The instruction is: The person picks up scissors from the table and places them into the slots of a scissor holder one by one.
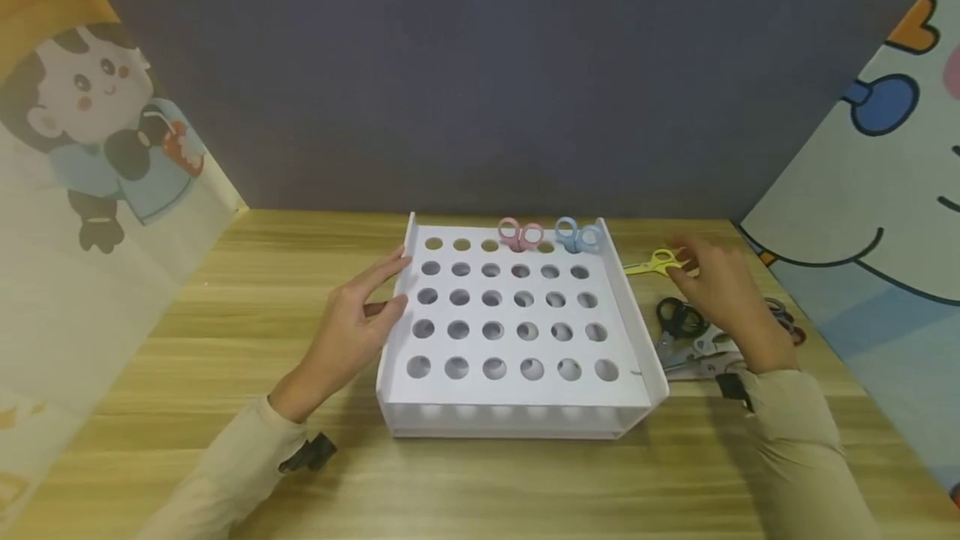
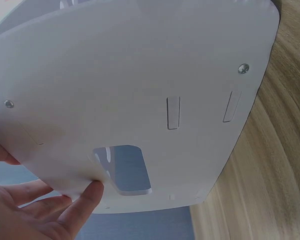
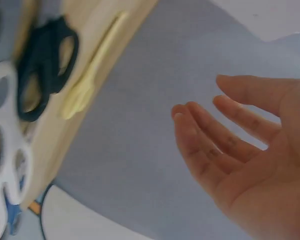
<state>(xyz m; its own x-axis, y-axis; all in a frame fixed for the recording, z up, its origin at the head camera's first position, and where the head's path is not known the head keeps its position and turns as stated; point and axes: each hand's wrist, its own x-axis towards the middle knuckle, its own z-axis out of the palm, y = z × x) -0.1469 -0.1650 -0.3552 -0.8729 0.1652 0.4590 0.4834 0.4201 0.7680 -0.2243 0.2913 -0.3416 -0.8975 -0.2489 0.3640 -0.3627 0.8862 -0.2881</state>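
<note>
My left hand [image 1: 352, 315] rests its fingers against the left side panel of a white rack [image 1: 630, 315] with rows of round holes. Seen from the left wrist, fingertips [image 2: 92, 192] touch that panel's outer face beside a cutout. Beyond the rack's right side, my right hand [image 1: 716, 286] hovers by the handles of yellow scissors [image 1: 660, 262] on the table. The right wrist view shows this hand [image 3: 250, 155] with nothing between its loosely bent fingers, apart from the yellow scissors [image 3: 85, 90]. Pink scissors [image 1: 519, 235] and blue scissors [image 1: 576, 235] stand in the rack's back row.
Black-handled scissors [image 1: 678, 317] and white scissors [image 1: 712, 342] lie in a pile on the wooden table [image 1: 300, 232], right of the rack and below my right forearm. A dark wall [image 1: 480, 73] stands behind, with cartoon-printed panels at both sides.
</note>
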